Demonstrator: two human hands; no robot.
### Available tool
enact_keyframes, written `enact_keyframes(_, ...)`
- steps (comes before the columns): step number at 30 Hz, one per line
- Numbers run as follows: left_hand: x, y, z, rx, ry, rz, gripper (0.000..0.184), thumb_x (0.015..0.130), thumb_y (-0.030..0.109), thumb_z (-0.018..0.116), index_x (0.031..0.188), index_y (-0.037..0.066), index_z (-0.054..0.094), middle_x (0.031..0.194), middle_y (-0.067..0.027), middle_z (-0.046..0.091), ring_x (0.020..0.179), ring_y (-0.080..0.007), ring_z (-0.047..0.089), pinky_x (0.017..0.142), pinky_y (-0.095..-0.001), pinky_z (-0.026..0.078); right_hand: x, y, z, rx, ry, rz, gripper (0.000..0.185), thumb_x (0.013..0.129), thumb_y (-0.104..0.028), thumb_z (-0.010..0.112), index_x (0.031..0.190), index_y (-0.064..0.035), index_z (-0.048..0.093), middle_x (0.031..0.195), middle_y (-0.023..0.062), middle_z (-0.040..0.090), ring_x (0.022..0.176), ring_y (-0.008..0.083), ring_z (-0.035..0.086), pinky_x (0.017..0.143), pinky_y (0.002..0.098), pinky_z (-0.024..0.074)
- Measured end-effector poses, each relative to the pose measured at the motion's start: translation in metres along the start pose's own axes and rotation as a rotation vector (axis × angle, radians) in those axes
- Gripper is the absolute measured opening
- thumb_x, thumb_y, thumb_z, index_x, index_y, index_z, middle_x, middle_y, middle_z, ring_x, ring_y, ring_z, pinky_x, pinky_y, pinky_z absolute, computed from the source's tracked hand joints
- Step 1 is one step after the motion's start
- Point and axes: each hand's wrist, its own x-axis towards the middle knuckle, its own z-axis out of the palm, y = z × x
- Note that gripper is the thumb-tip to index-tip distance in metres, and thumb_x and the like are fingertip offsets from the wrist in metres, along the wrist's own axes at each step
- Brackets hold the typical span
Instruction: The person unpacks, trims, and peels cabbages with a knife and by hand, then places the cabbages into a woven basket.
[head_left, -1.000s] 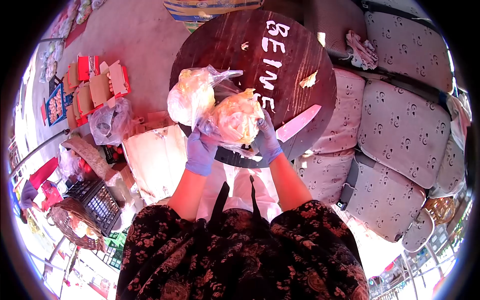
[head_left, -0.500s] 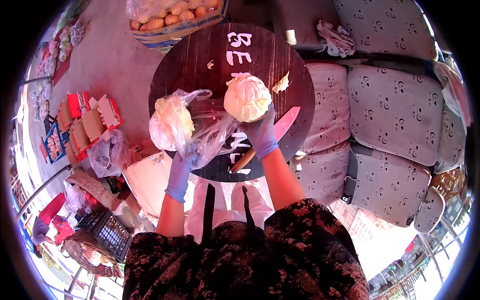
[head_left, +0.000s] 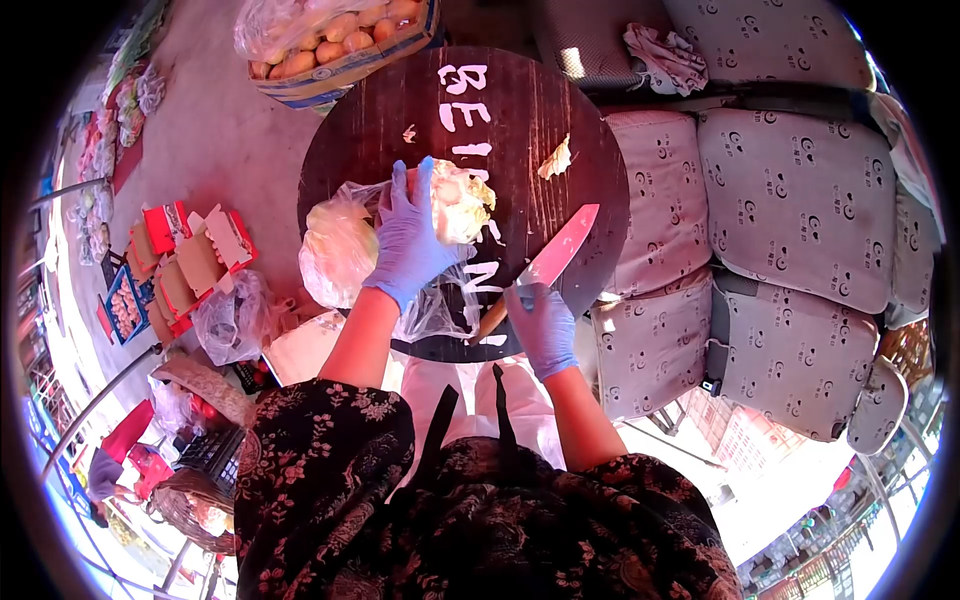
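My left hand [head_left: 412, 240], in a blue glove, cups the left side of a pale, peeled cabbage [head_left: 462, 203] on the round dark table [head_left: 560, 110]. Its fingers point away from me and the thumb sits near the cabbage's close side. Left of it rests a second cabbage [head_left: 338, 250] in a clear plastic bag [head_left: 430, 312], whose loose part spreads under my left wrist. Bent over the neck of a knife [head_left: 563, 245], my gloved right hand [head_left: 543, 328] has its fingertips where blade meets wooden handle. The blade lies flat, pointing away to the right.
A torn leaf [head_left: 555, 157] and a small scrap [head_left: 409, 133] lie on the table. Beyond it stands a box of orange fruit [head_left: 345, 50]. Grey patterned seats [head_left: 795, 200] line the right side; open cartons [head_left: 185, 265] and a plastic bag [head_left: 232, 318] are at left.
My left hand has left the bag and moved up to the peeled cabbage, which has shifted left. My right hand has come off that cabbage and down to the knife.
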Motion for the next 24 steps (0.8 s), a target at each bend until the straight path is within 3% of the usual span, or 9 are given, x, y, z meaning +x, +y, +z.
enact_keyframes(3, 0.006, -0.025, 0.026, -0.422, 0.225, 0.099, 0.119, 0.046, 0.030, 0.087, 0.139, 0.004, 0.018, 0.139, -0.0247, 0.026, 0.128, -0.0401, 0.029, 0.106, -0.0446, 0.026, -0.013, 0.007, 0.004, -0.275, -0.242, 0.175, 0.047, 0.075, -0.048, 0.064, 0.086, -0.0021, 0.061, 0.075, 0.0194, 0.063, 0.070, 0.0361, 0.063, 0.064, 0.0429, 0.0496)
enact_keyframes(6, -0.004, -0.035, 0.032, -0.244, 0.216, 0.123, 0.119, 0.043, 0.027, 0.089, 0.136, 0.001, 0.020, 0.139, -0.0238, 0.025, 0.129, -0.0398, 0.027, 0.106, -0.0444, 0.025, -0.011, 0.005, 0.025, -0.077, -0.127, 0.194, 0.053, 0.072, -0.052, 0.064, 0.087, -0.0012, 0.061, 0.078, 0.0188, 0.063, 0.072, 0.0356, 0.063, 0.065, 0.0438, 0.0494)
enact_keyframes(10, -0.011, -0.035, 0.032, -0.201, 0.226, 0.078, 0.116, 0.042, 0.026, 0.090, 0.134, 0.002, 0.023, 0.137, -0.0215, 0.027, 0.130, -0.0388, 0.026, 0.108, -0.0439, 0.024, -0.010, 0.007, 0.039, 0.060, -0.021, 0.275, 0.046, 0.071, -0.043, 0.066, 0.086, -0.0008, 0.057, 0.078, 0.0199, 0.063, 0.073, 0.0373, 0.063, 0.067, 0.0445, 0.0494)
enact_keyframes(11, -0.006, -0.037, 0.033, -0.261, 0.201, 0.116, 0.112, 0.045, 0.025, 0.089, 0.134, 0.001, 0.025, 0.135, -0.0202, 0.031, 0.128, -0.0369, 0.028, 0.107, -0.0429, 0.025, -0.010, 0.014, 0.048, 0.080, 0.014, 0.278, 0.034, 0.072, -0.031, 0.063, 0.084, -0.0008, 0.054, 0.076, 0.0197, 0.062, 0.071, 0.0384, 0.062, 0.066, 0.0442, 0.0490)
enact_keyframes(14, 0.001, -0.037, 0.035, -0.597, 0.144, 0.086, 0.107, 0.048, 0.023, 0.087, 0.132, 0.001, 0.027, 0.131, -0.0190, 0.036, 0.125, -0.0358, 0.033, 0.106, -0.0412, 0.028, -0.015, 0.026, 0.041, 0.255, 0.112, 0.271, 0.023, 0.073, -0.020, 0.059, 0.083, 0.0003, 0.052, 0.073, 0.0185, 0.061, 0.065, 0.0361, 0.061, 0.063, 0.0423, 0.0482)
enact_keyframes(15, 0.002, -0.038, 0.038, -0.563, 0.204, 0.111, 0.102, 0.048, 0.022, 0.085, 0.131, 0.000, 0.029, 0.128, -0.0190, 0.039, 0.120, -0.0344, 0.038, 0.104, -0.0396, 0.032, -0.018, 0.029, 0.035, 0.375, 0.165, 0.266, 0.016, 0.073, -0.010, 0.053, 0.084, 0.0010, 0.050, 0.072, 0.0169, 0.061, 0.062, 0.0316, 0.060, 0.061, 0.0398, 0.0472)
enact_keyframes(18, -0.005, -0.030, 0.031, -0.341, 0.238, 0.120, 0.102, 0.048, 0.023, 0.085, 0.130, -0.001, 0.029, 0.127, -0.0203, 0.040, 0.117, -0.0343, 0.041, 0.101, -0.0397, 0.034, -0.018, 0.040, 0.010, 0.511, 0.247, 0.144, 0.016, 0.072, -0.009, 0.053, 0.085, 0.0011, 0.052, 0.068, 0.0146, 0.058, 0.057, 0.0229, 0.055, 0.057, 0.0345, 0.0447)
enact_keyframes(19, -0.011, -0.021, 0.023, -0.306, 0.212, 0.076, 0.102, 0.048, 0.024, 0.084, 0.130, -0.001, 0.029, 0.127, -0.0205, 0.040, 0.117, -0.0345, 0.042, 0.100, -0.0401, 0.035, -0.019, 0.050, 0.006, 0.517, 0.174, 0.132, 0.017, 0.079, -0.008, 0.057, 0.093, 0.0001, 0.056, 0.070, 0.0077, 0.059, 0.060, 0.0147, 0.053, 0.056, 0.0302, 0.0447)
enact_keyframes(24, -0.050, 0.001, 0.014, -0.120, 0.049, -0.161, 0.117, 0.040, 0.036, 0.089, 0.132, 0.000, 0.026, 0.124, -0.0202, 0.041, 0.113, -0.0384, 0.044, 0.099, -0.0429, 0.035, -0.033, 0.016, -0.026, 0.886, 0.042, -0.120, 0.018, 0.089, -0.019, 0.060, 0.086, -0.0012, 0.057, 0.073, 0.0063, 0.063, 0.065, 0.0070, 0.051, 0.061, 0.0245, 0.0449)
